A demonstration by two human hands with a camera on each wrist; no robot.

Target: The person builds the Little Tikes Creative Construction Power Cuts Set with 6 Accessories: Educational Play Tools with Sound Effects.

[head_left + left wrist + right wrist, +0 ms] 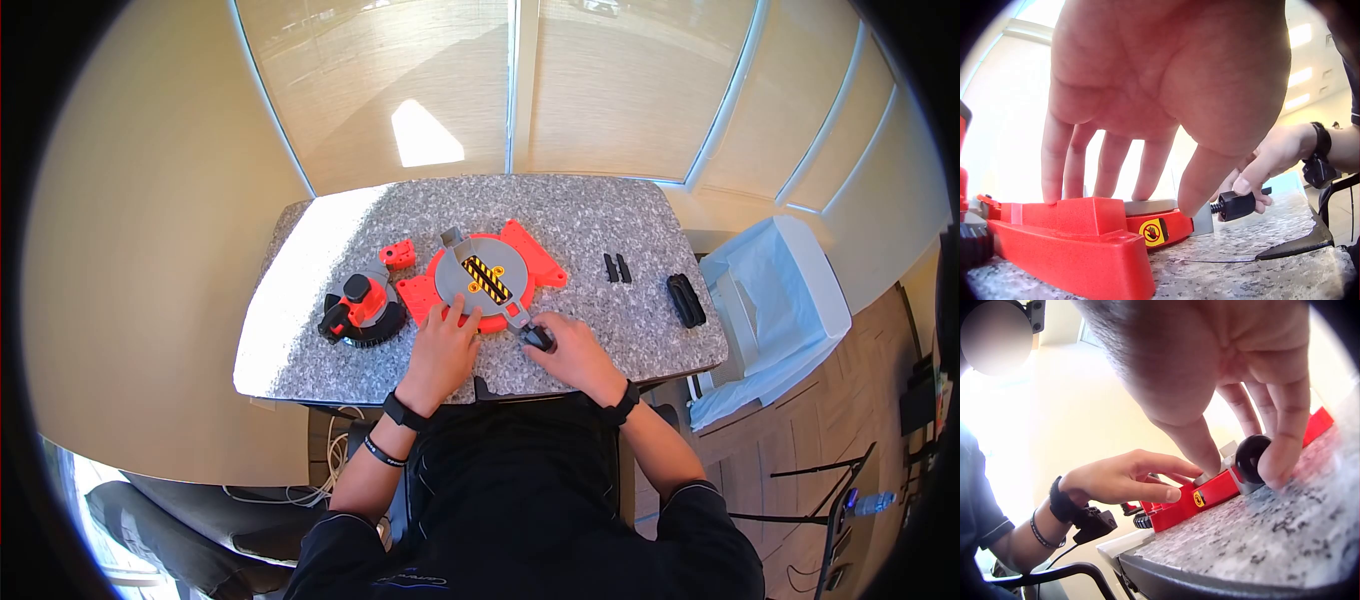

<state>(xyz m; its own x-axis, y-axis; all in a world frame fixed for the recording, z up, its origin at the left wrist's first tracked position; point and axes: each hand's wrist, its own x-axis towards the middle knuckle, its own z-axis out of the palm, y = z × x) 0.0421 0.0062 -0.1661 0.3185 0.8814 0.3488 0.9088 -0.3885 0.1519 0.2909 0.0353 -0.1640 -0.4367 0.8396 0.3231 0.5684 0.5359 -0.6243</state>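
Note:
A red and grey toy saw base (512, 262) lies flat on the granite-patterned tabletop, its round grey plate marked with a black-and-yellow striped strip. My left hand (443, 352) rests on the near left of this base, fingers extended down onto it. With thumb and fingers, my right hand (575, 358) grips a black knob (1237, 205) at the base's front right. A dark threaded shaft (1216, 207) shows between knob and base. Left of the base sits a red, grey and black toy saw head (365, 305), with a small red block (398, 254) behind it.
Two small black pieces (617, 268) lie right of the base, and a folded black item (686, 300) is near the table's right edge. A bin with a pale liner (775, 290) stands beyond that edge. Windows with shades (630, 90) are behind the table.

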